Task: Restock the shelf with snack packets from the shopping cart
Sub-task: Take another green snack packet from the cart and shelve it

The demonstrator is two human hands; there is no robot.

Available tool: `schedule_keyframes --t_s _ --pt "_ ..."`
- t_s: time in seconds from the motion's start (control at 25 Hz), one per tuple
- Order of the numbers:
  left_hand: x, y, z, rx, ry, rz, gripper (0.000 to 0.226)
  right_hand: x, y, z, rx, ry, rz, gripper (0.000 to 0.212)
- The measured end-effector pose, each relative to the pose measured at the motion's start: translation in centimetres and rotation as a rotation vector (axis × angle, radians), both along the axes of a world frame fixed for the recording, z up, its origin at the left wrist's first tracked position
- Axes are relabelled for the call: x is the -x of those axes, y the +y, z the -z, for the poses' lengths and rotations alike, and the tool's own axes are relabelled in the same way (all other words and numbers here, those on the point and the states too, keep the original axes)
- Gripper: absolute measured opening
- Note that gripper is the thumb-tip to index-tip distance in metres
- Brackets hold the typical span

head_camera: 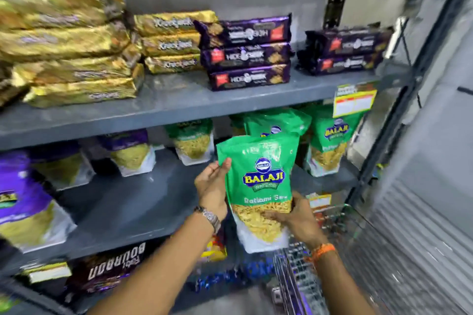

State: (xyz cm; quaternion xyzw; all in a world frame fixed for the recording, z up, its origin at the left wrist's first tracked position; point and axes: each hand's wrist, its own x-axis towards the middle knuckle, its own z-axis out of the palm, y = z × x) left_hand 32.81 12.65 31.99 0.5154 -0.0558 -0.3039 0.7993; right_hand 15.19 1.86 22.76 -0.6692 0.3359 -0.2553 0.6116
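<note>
I hold a green Balaji snack packet [258,186] upright in both hands, in front of the middle shelf [143,202]. My left hand [212,186] grips its left edge, thumb on the front. My right hand [294,220] cups its lower right corner. A second green packet [279,123] sticks up right behind it; whether I hold that one too is unclear. The wire shopping cart [330,250] stands at the lower right, under my right wrist.
More green packets [330,140] and purple packets [23,199] stand on the middle shelf. The upper shelf [179,100] carries stacked gold and dark purple biscuit packs [248,56]. Biscuit boxes [112,268] lie below. A shelf upright and a grey shutter [422,225] close off the right.
</note>
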Motion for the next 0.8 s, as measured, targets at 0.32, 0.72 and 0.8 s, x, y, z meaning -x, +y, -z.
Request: schedule_keyframes --t_s 0.32,0.72,0.8 --pt "-11.6 -0.4 -2.4 -0.05 -0.1 -0.066 0.014 -14.1 -1.1 -1.8 0.034 -0.09 -0.038 0.071" --pt "-16.0 -2.0 -1.0 -0.076 -0.143 -0.058 0.019 -19.4 -1.7 0.2 0.059 -0.058 0.023 0.077" --pt "-16.0 -1.6 -0.9 -0.072 -0.163 -0.038 0.019 -19.1 -1.7 0.0 0.045 -0.035 0.011 0.077"
